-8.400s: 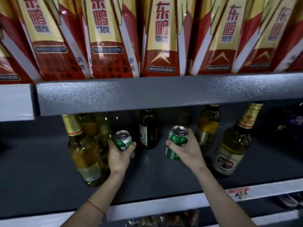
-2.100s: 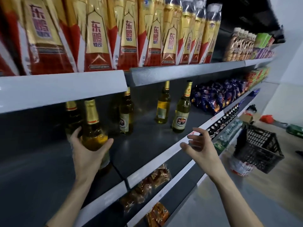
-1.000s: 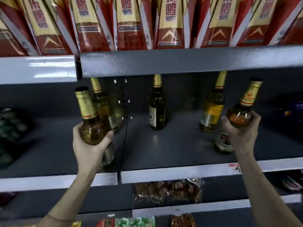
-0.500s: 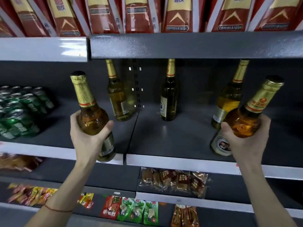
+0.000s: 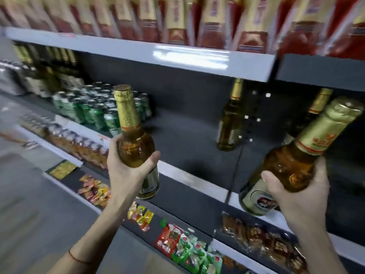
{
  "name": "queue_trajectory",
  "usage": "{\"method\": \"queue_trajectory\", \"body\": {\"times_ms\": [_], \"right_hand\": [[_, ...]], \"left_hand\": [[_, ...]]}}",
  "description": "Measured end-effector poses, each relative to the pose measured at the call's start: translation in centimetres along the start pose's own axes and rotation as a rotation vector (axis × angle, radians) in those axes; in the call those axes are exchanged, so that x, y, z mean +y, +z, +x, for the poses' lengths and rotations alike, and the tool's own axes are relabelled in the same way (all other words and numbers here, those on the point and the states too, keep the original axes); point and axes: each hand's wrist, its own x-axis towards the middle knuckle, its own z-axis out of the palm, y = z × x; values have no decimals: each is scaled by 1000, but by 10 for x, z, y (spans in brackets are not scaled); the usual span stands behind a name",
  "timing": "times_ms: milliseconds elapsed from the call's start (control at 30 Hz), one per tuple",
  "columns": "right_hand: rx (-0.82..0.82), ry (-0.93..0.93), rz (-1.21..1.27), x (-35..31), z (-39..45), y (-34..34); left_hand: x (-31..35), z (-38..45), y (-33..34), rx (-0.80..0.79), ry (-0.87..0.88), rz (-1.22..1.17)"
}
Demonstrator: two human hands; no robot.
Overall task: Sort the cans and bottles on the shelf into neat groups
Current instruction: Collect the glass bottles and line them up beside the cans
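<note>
My left hand [image 5: 128, 175] grips an amber beer bottle [image 5: 134, 141] with a gold foil neck, held upright in front of the grey shelf [image 5: 187, 139]. My right hand [image 5: 296, 192] grips a second amber bottle [image 5: 292, 165], tilted with its gold neck pointing up and right. Both bottles are lifted off the shelf. A group of green cans [image 5: 94, 111] stands on the shelf to the left. Two more bottles stand further back, one [image 5: 230, 123] at the middle and one [image 5: 316, 109] partly hidden behind my right bottle.
Red and gold drink bottles [image 5: 197, 18] fill the shelf above. Dark bottles [image 5: 49, 68] and silver cans [image 5: 9, 76] stand at the far left. Snack packets [image 5: 177, 246] lie on the lower shelves. The view is blurred by head movement.
The view has swung left, bringing the green cans closer to centre. Both hands still hold their bottles and have carried them leftward along the shelf.
</note>
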Motion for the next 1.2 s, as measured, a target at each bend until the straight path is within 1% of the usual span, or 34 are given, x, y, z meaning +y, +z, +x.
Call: {"method": "queue_trajectory", "body": {"times_ms": [167, 300, 500, 633, 767, 900, 1067, 1200], "right_hand": [[-181, 37, 169, -33, -26, 122], [-310, 1, 271, -60, -51, 215], [-561, -20, 334, -92, -76, 335], [-675, -15, 365, -108, -83, 406], [-739, -12, 402, -113, -82, 483], [-792, -38, 452, -113, -70, 564], [-856, -27, 511, -123, -50, 658], [-886, -54, 561, -130, -33, 721]], "left_hand": [[-13, 34, -108, 105, 4, 41], [-26, 60, -187, 164, 15, 48], [-41, 98, -277, 259, -3, 84], [-58, 125, -319, 320, -3, 107], [-85, 163, -353, 360, -14, 163], [-114, 217, -379, 384, -9, 244], [-140, 293, -406, 414, -27, 277], [-162, 343, -426, 439, -7, 291]]}}
